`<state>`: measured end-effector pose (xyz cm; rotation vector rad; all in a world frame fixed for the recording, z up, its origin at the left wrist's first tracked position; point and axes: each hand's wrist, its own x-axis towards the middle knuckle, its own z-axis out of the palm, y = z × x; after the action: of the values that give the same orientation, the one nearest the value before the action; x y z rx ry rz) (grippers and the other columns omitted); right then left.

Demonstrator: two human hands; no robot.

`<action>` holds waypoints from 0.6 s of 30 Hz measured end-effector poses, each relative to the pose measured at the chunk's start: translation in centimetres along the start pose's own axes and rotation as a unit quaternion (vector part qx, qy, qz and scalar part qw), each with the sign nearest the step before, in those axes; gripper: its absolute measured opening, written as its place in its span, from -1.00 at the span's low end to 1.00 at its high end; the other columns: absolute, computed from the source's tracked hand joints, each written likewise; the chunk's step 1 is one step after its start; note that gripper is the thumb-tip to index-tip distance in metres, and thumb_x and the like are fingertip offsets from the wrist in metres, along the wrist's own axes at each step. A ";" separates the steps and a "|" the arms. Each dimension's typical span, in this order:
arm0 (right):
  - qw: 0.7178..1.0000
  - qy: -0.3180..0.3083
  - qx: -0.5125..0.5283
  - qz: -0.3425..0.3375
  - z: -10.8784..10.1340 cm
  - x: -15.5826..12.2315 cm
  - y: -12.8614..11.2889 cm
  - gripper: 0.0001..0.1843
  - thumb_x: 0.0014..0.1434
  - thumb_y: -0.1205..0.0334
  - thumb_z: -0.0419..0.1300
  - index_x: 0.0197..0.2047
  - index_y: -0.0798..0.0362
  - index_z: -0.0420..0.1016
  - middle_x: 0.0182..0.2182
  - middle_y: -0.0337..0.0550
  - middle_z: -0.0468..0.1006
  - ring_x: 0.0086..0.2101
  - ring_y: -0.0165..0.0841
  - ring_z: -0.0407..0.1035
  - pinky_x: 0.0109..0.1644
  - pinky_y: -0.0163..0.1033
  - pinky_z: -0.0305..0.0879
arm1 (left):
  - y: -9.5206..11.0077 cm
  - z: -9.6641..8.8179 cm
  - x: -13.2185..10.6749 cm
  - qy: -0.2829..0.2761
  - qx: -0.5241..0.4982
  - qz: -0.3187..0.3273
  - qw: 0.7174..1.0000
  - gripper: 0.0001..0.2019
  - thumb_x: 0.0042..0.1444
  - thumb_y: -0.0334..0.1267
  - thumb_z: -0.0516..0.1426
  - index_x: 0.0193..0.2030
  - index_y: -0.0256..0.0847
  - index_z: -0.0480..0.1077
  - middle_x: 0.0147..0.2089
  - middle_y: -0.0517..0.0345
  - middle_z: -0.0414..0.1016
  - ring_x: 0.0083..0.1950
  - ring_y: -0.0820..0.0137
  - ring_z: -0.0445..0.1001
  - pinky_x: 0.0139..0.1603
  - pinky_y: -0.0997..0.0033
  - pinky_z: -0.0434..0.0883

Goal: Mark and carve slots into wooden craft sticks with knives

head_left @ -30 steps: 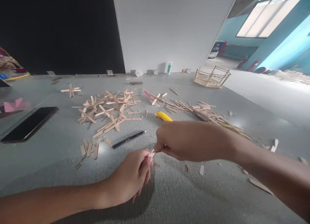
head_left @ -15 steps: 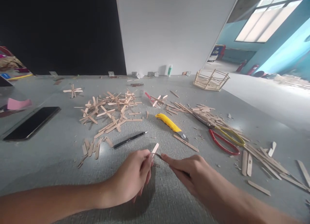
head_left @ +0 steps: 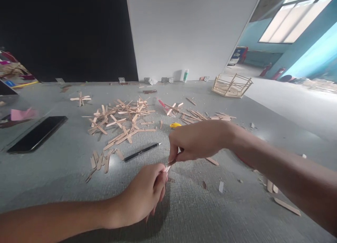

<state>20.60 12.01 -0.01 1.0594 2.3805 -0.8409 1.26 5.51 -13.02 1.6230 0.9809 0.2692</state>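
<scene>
My left hand (head_left: 143, 195) is closed around a pale wooden craft stick (head_left: 166, 169), with a short length sticking out past the thumb. At the upper end of that stick, my right hand (head_left: 198, 141) pinches with thumb and forefinger, its wrist raised and bent over the table. On the table to the right of the stick lie a small shiny flat piece (head_left: 221, 187), like a blade, and a small brown scrap (head_left: 204, 184). A black pen (head_left: 142, 152) lies just beyond my left hand. The yellow cutter (head_left: 174, 125) is mostly hidden behind my right hand.
Crossed craft sticks (head_left: 126, 118) lie heaped at centre left, with short cut pieces (head_left: 100, 160) nearer. A phone (head_left: 38, 134) lies at left. Towards the back stand a glue stick (head_left: 185, 75) and a stick frame (head_left: 231, 86). My right forearm covers most of the red-handled scissors.
My right hand has let go of the thin blade-like strip and moved up and over, now pinching the stick's end. A shiny piece now lies on the table. My left hand keeps its hold.
</scene>
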 end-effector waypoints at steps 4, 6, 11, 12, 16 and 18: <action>0.999 0.035 0.020 -0.009 1.2 -0.7 0.5 -0.66 0.31 0.43 0.15 0.01 0.07 0.71 -0.59 -0.32 0.49 -0.57 -0.47 0.18 -0.38 -0.32 0.15 | -0.1 0.1 -0.1 0.010 0.010 0.005 1.000 -0.56 0.49 0.05 -0.15 -0.39 -0.12 0.14 -0.60 0.39 0.18 -0.76 0.59 0.16 -0.83 0.70 0.14; 0.996 0.081 0.044 -0.008 2.6 -1.6 0.6 -0.67 0.31 0.45 0.13 -0.08 0.10 0.73 -0.60 -0.33 0.42 -0.57 -0.47 0.13 -0.38 -0.33 0.13 | -0.1 0.1 -0.1 0.013 0.009 0.004 1.000 -0.55 0.49 0.06 -0.16 -0.38 -0.12 0.15 -0.60 0.39 0.18 -0.75 0.59 0.16 -0.83 0.71 0.14; 0.977 0.197 0.077 -0.010 7.3 -3.2 0.7 -0.64 0.38 0.41 0.07 -0.03 0.01 0.70 -0.52 -0.30 0.45 -0.47 -0.43 0.25 -0.32 -0.32 0.15 | 0.1 0.1 -0.1 0.017 0.002 -0.004 1.000 -0.56 0.49 0.06 -0.15 -0.38 -0.13 0.16 -0.57 0.37 0.21 -0.74 0.59 0.16 -0.85 0.73 0.12; 0.972 0.221 0.082 -0.004 8.3 -3.3 0.8 -0.63 0.39 0.40 0.07 0.03 -0.02 0.69 -0.51 -0.29 0.47 -0.45 -0.42 0.26 -0.30 -0.32 0.16 | 0.1 0.1 0.0 0.018 0.002 -0.008 1.000 -0.56 0.49 0.06 -0.14 -0.37 -0.14 0.17 -0.57 0.38 0.21 -0.74 0.60 0.16 -0.85 0.73 0.12; 0.944 0.296 0.145 0.010 12.2 -3.0 1.3 -0.60 0.47 0.31 0.02 0.20 -0.08 0.59 -0.45 -0.31 0.53 -0.46 -0.44 0.25 -0.26 -0.34 0.23 | 0.3 0.1 0.1 0.008 -0.008 -0.023 1.000 -0.59 0.47 0.06 -0.10 -0.35 -0.13 0.18 -0.55 0.39 0.21 -0.74 0.59 0.17 -0.86 0.73 0.13; 0.939 0.307 0.156 0.020 13.5 -2.8 1.6 -0.59 0.49 0.27 0.00 0.23 -0.06 0.57 -0.49 -0.34 0.48 -0.49 -0.45 0.21 -0.26 -0.34 0.26 | 0.2 0.1 0.1 0.002 -0.013 -0.030 0.999 -0.59 0.47 0.07 -0.10 -0.35 -0.13 0.17 -0.54 0.39 0.19 -0.74 0.59 0.18 -0.86 0.72 0.14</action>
<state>25.12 2.44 -8.94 1.6983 2.7606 -1.0083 1.47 5.49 -12.90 1.5665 1.0234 0.2422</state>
